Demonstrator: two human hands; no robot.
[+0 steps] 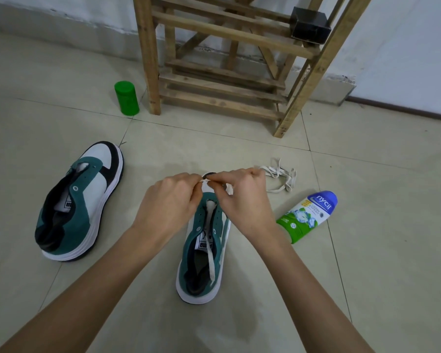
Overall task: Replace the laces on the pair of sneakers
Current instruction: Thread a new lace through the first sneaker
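on a tiled floor [367,276] in front of a wooden rack [222,80], a person works at the near sneaker [201,284], which stands toe away from the camera between the two forearms. the left hand [173,197] and the right hand [242,194] meet over its toe end, curled fingers [189,180] of both pinching what appears to be one end of a white lace [211,261]; the exact grip is too small to make out. the other end of that lace trails down the tongue and out over the heel opening, and the upper eyelets show no crossings, so the lacing of this shoe looks barely begun, at the lowest holes. the second sneaker [79,200] lies well apart to the left, its eyelets bare and no lace in it. a loose tangle of laces [281,178] rests on the floor just beyond the right hand; whether it is the old pair or the spare cannot be told. by that reading, most of the job is ahead: nearly all of one shoe and the whole of the other. a green jar [126,98] stands beside the rack leg and a powder bottle [307,216] lies on its side at right.
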